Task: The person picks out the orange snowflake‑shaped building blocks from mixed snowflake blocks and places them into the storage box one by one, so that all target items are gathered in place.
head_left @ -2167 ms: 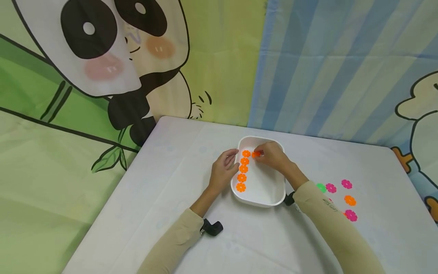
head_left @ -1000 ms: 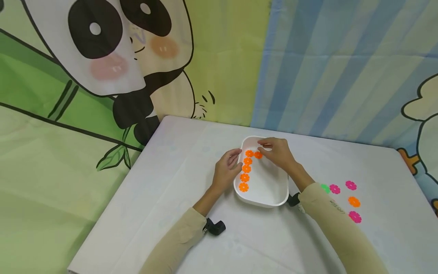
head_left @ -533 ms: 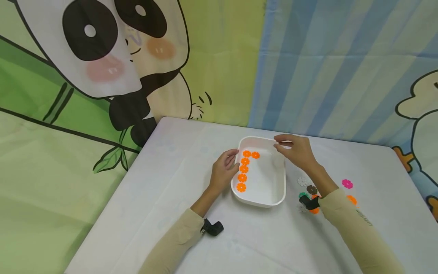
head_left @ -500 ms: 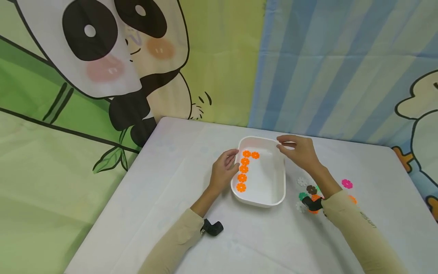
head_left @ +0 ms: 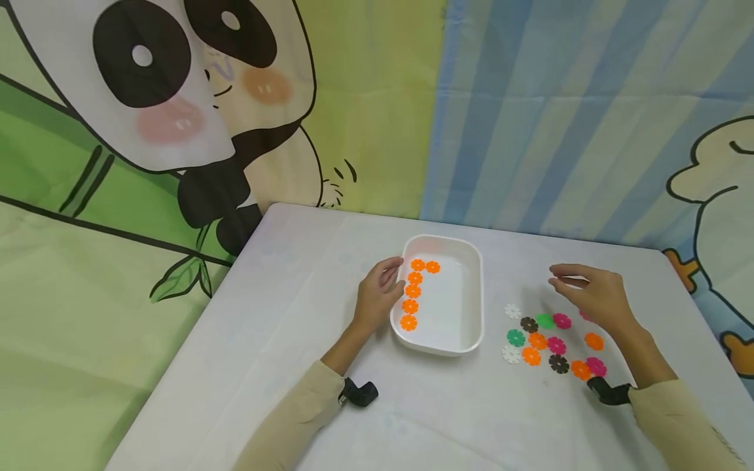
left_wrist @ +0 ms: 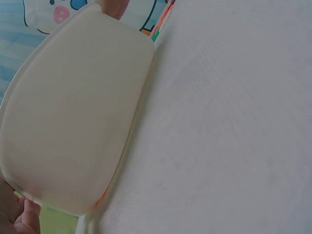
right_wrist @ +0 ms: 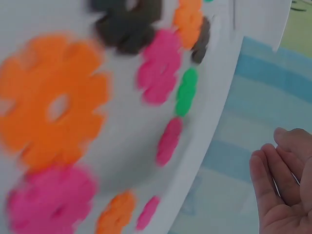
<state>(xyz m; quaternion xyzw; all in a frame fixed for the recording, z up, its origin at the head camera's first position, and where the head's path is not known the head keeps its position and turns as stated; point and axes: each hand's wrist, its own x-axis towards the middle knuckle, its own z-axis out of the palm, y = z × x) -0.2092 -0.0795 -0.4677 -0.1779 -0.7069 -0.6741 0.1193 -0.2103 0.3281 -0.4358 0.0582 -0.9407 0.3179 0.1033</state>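
Observation:
A white plastic tray (head_left: 453, 353) stands mid-table. Inside, several orange notched snowflake discs (head_left: 412, 291) form a column along its left side, with one more orange disc (head_left: 432, 267) beside the top one. My left hand (head_left: 377, 294) holds the tray's left rim, thumb over the edge and fingers curled outside; the left wrist view shows the tray's outer wall (left_wrist: 78, 112). My right hand (head_left: 595, 297) hovers above the loose discs, fingers loosely bent with nothing between them. A pink disc (head_left: 585, 315) is partly hidden beneath it.
Right of the tray, several loose discs lie scattered: orange discs (head_left: 531, 356), pink discs (head_left: 562, 320), green discs (head_left: 515, 337), dark brown discs (head_left: 559, 364) and white discs (head_left: 512, 354). A printed cloth backdrop (head_left: 377, 111) rises behind the table's far edge.
My right hand set an orange disc beside the column's top one, let go, then moved right out of the tray to above the loose discs. My left hand stayed at the rim.

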